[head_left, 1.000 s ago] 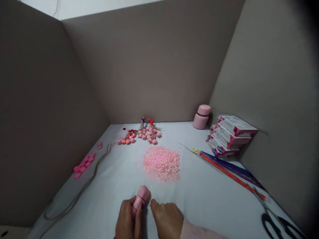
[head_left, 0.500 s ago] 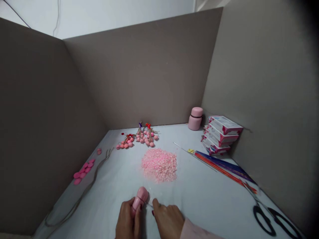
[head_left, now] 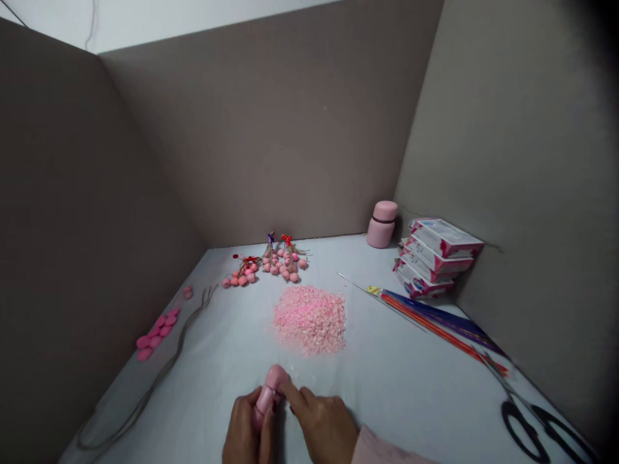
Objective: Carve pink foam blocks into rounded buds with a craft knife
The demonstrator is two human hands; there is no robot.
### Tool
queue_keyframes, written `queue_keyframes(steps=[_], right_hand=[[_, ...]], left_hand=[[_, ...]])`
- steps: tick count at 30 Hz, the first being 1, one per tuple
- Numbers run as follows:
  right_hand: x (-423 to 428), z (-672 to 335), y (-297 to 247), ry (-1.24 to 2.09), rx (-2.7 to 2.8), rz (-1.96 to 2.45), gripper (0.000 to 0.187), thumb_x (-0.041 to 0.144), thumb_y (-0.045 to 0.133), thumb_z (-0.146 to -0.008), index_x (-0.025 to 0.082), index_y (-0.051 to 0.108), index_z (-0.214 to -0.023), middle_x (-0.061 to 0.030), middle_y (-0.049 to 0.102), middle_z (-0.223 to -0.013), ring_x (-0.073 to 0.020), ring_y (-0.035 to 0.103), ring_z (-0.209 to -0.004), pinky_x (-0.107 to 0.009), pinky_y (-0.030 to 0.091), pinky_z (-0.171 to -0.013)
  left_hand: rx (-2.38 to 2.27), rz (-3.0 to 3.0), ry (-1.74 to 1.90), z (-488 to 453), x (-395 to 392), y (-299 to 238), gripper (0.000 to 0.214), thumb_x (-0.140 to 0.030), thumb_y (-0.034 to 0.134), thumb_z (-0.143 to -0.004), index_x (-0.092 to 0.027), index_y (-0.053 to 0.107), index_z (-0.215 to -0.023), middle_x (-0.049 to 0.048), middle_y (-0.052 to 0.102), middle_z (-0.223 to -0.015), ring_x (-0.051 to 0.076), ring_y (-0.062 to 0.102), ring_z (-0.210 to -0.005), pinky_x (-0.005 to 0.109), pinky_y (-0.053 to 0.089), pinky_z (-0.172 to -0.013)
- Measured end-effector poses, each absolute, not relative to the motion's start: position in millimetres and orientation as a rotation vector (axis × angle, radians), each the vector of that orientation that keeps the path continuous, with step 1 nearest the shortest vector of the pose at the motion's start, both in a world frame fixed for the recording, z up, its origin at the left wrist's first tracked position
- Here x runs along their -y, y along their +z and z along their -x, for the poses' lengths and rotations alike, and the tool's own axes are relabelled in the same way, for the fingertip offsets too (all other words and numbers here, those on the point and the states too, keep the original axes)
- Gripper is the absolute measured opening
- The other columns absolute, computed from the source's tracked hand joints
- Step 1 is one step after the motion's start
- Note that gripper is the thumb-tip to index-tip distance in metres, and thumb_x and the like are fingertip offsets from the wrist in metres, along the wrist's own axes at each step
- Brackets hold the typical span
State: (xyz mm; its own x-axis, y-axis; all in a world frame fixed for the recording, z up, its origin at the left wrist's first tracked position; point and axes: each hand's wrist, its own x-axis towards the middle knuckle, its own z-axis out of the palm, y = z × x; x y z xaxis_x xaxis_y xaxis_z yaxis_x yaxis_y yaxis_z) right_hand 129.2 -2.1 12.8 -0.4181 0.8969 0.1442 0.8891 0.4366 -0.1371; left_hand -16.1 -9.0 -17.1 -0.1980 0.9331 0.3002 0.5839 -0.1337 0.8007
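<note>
A smooth pink piece (head_left: 275,380) with a rounded knob at its top and a narrower neck is held near the front of the table, tilted a little to the right. My left hand (head_left: 245,428) is wrapped around its lower part, thumb and fingers on either side. Against the knob's right side, at the neck, rests the index finger of my right hand (head_left: 322,419). That hand's other fingers are curled under, and whatever they may pinch is hidden. Just beyond both hands lies a flat heap of small pink chips (head_left: 310,321).
Beaded bunches (head_left: 283,263) lie at the back. Pink discs (head_left: 155,335) and a long cord (head_left: 167,370) are on the left. On the right stand a pink jar (head_left: 382,225) and stacked boxes (head_left: 438,258), with red and blue strands (head_left: 435,322) and scissors (head_left: 515,399) nearer.
My right hand has moved left, and its index finger now touches the pink piece. A thin pale strip seen between them before is now hidden. The view has tipped slightly down.
</note>
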Motion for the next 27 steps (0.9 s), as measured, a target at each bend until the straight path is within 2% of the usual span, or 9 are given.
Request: queue_keyframes(steps=[5,10,15,20,23,25,27], right_hand=[[1.2,-127.8,10.7,-0.010,2.470,1.520,0.033,0.003,0.052,-0.079,0.020,0.050,-0.108,0.0011,0.062,-0.074,-0.0171,0.063,-0.053,-0.027,0.035,-0.042],[1.1,-129.4,11.5,-0.098,2.530,1.484,0.046,0.002,0.051,-0.079,0.020,0.044,-0.121,0.0021,0.062,-0.075,-0.0169,0.061,-0.050,-0.028,0.037,-0.040],[2.4,-127.8,9.2,-0.098,2.523,1.518,0.041,0.006,0.052,-0.081,0.020,0.044,-0.119,0.0017,0.062,-0.076,-0.0159,0.062,-0.053,-0.027,0.038,-0.042],[2.7,-127.3,5.3,-0.001,2.467,1.599,0.022,0.003,0.051,-0.080,0.020,0.050,-0.094,0.0003,0.062,-0.077,-0.0173,0.063,-0.060,-0.027,0.042,-0.046],[3.2,-129.2,5.8,-0.058,2.492,1.606,0.034,0.002,0.051,-0.077,0.022,0.050,-0.104,0.0011,0.061,-0.074,-0.0186,0.063,-0.058,-0.028,0.041,-0.044],[4.2,-129.7,6.1,-0.112,2.504,1.591,0.049,0.000,0.050,-0.075,0.023,0.044,-0.118,0.0024,0.061,-0.071,-0.0183,0.062,-0.054,-0.028,0.040,-0.042],[5.5,-129.1,5.2,-0.178,2.503,1.562,0.055,-0.002,0.048,-0.075,0.023,0.040,-0.124,0.0035,0.060,-0.068,-0.0171,0.062,-0.052,-0.028,0.038,-0.042]], left_hand=[[-1.793,-1.705,1.255,13.4,10.5,-14.9,0.029,-0.048,0.045,-0.082,-0.024,0.056,-0.096,0.0045,0.065,-0.083,0.024,0.063,-0.074,0.036,0.048,-0.065],[-1.827,-1.686,1.268,11.8,10.3,-16.7,0.031,-0.048,0.044,-0.082,-0.024,0.057,-0.095,0.0048,0.065,-0.084,0.024,0.063,-0.076,0.037,0.048,-0.066],[-1.772,-1.710,1.289,13.3,9.4,-18.1,0.028,-0.045,0.045,-0.083,-0.023,0.057,-0.094,0.0050,0.064,-0.082,0.024,0.062,-0.076,0.037,0.047,-0.068],[-1.778,-1.689,1.226,15.0,10.5,-17.7,0.025,-0.043,0.045,-0.084,-0.024,0.055,-0.097,0.0043,0.064,-0.085,0.024,0.062,-0.077,0.038,0.046,-0.069],[-1.783,-1.690,1.216,16.0,10.9,-19.2,0.027,-0.043,0.046,-0.083,-0.022,0.056,-0.098,0.0052,0.063,-0.086,0.024,0.061,-0.080,0.038,0.046,-0.069],[-1.789,-1.690,1.216,16.8,10.7,-21.3,0.028,-0.043,0.046,-0.083,-0.022,0.056,-0.098,0.0056,0.063,-0.087,0.025,0.061,-0.081,0.038,0.047,-0.069],[-1.775,-1.702,1.225,17.7,10.3,-23.5,0.028,-0.042,0.046,-0.084,-0.022,0.056,-0.099,0.0056,0.063,-0.087,0.024,0.061,-0.081,0.038,0.047,-0.069]])
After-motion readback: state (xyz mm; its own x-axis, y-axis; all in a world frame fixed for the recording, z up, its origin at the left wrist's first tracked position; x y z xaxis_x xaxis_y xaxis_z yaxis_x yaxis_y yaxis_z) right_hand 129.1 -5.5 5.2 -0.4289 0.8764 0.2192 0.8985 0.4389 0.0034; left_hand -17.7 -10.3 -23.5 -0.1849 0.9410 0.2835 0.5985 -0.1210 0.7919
